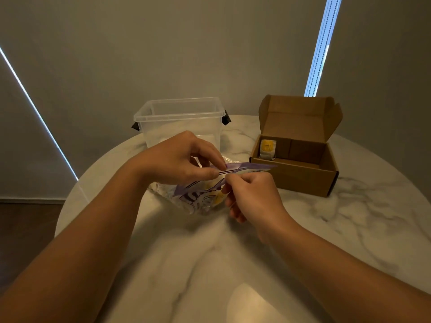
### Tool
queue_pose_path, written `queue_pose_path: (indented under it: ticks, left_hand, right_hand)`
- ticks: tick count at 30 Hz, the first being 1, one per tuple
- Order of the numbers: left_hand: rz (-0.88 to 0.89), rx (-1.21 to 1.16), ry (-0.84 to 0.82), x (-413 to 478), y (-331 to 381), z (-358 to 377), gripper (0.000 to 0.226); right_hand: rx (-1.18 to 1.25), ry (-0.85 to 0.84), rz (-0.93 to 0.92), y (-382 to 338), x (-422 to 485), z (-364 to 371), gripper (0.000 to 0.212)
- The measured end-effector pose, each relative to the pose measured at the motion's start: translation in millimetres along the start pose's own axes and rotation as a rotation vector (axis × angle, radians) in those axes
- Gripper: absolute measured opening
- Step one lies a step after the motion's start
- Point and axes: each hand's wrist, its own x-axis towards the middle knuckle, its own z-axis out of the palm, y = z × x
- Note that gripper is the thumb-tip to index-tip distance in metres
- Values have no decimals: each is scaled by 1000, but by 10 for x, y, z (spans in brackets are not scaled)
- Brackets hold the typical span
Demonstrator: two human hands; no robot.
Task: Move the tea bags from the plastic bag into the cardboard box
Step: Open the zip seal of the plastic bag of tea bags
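Table: the pale marbled table [210,264] carries everything.
Right hand: the right hand [254,194] is closest to me, its grip narrowed to thumb and forefinger, pinching the near lip of the bag's zip strip.
Left hand: the left hand [179,159] is at 11 o'clock from the right, its grip likewise pinched shut on the far lip.
Plastic bag: the plastic bag [198,199], clear with purple print, sits mid-table under both hands. I cannot tell how far its mouth is parted.
Tea bags: the tea bags [219,198] show as yellow patches through the film.
Cardboard box: the cardboard box [303,180] is at 2 o'clock from the bag, close by, with its lid standing up.
Done: a single sachet [267,149] with a yellow tag leans against the box's left inner wall.
Left: by my reckoning nearly all of it, since the bag looks full.
Clear tub: a clear tub [182,122] stands at 12 o'clock, just behind the bag.
In the way: nothing lies between bag and box. The tub crowds the left hand's far side, and the raised lid bounds the box behind.
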Motion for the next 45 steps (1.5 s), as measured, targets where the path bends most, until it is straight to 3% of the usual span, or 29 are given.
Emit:
queue_pose_path:
  ticks: [4, 13, 32, 39, 45]
  left_hand:
    - [-3, 41, 17, 97, -4, 28, 15]
    - [29, 85, -17, 113, -11, 91, 40]
    - [106, 116, 98, 46, -89, 175, 39]
    - [122, 131, 256, 13, -119, 100, 41]
    - [138, 83, 253, 14, -65, 134, 25]
  right_hand:
    - [-37, 9, -10, 20, 26, -6, 33]
    - [81, -9, 58, 62, 23, 23, 38]
    - [26, 35, 43, 166, 60, 57, 32]
    - [3, 58, 53, 249, 40, 42, 36]
    - [-42, 59, 3, 234, 72, 3, 35]
